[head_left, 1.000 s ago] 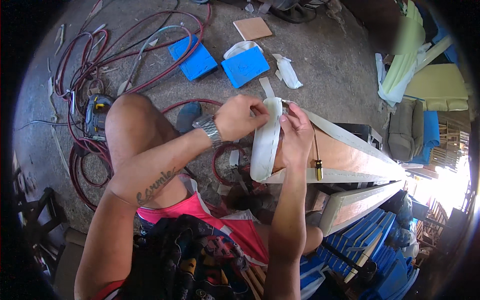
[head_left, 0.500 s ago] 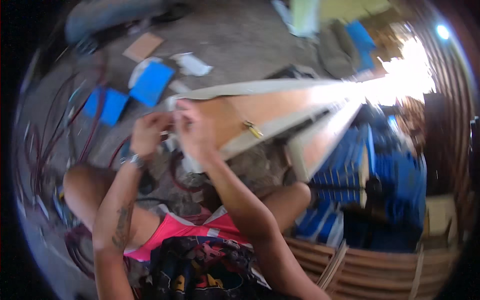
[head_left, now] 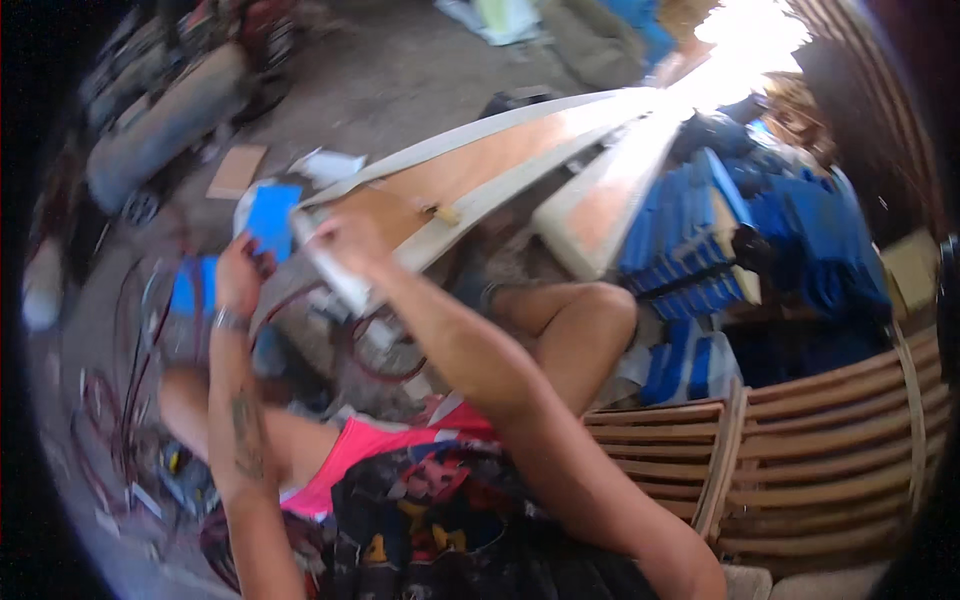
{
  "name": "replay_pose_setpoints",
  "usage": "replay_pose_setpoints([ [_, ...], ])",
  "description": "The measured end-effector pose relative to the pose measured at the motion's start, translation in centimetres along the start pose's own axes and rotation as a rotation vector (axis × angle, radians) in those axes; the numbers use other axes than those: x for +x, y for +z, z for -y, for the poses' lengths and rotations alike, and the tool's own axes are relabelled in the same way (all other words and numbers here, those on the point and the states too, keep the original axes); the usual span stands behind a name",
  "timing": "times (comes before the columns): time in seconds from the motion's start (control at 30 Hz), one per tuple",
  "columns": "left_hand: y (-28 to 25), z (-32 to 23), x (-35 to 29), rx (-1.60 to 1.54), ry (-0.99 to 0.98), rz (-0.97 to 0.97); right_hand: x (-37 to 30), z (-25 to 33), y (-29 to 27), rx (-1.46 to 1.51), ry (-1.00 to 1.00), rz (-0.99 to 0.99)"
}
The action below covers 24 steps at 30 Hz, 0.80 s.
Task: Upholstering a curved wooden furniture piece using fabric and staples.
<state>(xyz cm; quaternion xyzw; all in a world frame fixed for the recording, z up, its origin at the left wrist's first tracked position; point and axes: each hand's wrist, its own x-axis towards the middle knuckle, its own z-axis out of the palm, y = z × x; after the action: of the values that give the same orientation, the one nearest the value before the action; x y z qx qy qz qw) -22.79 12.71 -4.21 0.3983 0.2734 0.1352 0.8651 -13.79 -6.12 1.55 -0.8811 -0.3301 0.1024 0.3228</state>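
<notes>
A long tapering wooden panel [head_left: 480, 170] edged with pale fabric reaches from in front of me toward the bright far right. My right hand [head_left: 352, 245] is over its near end, fingers drawn together and blurred; whatever they hold is hidden. My left hand [head_left: 242, 278] is off to the left of that end, apart from the panel, with fingers curled in. I cannot make out anything between them. A small yellow-handled tool [head_left: 443, 213] lies on the panel.
Blue sheets [head_left: 272, 220] and a tan square [head_left: 237, 171] lie on the floor. Dark red hoses [head_left: 130, 400] loop at left, near a grey cylinder tank [head_left: 170, 125]. A second padded panel [head_left: 590, 225], blue stacked pieces [head_left: 690, 240] and a slatted wooden bench [head_left: 820, 470] are at right.
My left hand has moved away from the panel's near end, left of my right hand, which stays over that end. The view has shifted, bringing more of the tank into sight.
</notes>
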Motion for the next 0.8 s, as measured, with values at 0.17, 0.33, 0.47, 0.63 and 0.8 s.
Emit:
replay_pose_setpoints([
  [0.17,4.4,3.0,-1.2,0.756,0.399,0.045,2.0,-4.2,-2.6,0.311,0.176,0.090],
  [0.33,4.2,4.0,-4.5,0.748,0.458,0.045,1.0,-1.3,-1.6,0.164,0.029,0.136],
  [0.47,5.7,4.0,-4.8,0.564,0.322,0.030,0.9,-0.3,-1.7,0.223,0.062,0.186],
  [0.63,7.4,3.8,-6.0,0.671,0.344,-0.009,0.0,-0.9,-1.9,0.279,0.053,0.207],
  [0.8,8.3,3.6,-6.8,0.520,0.235,-0.178,0.0,-0.7,-2.3,0.367,-0.002,0.179],
])
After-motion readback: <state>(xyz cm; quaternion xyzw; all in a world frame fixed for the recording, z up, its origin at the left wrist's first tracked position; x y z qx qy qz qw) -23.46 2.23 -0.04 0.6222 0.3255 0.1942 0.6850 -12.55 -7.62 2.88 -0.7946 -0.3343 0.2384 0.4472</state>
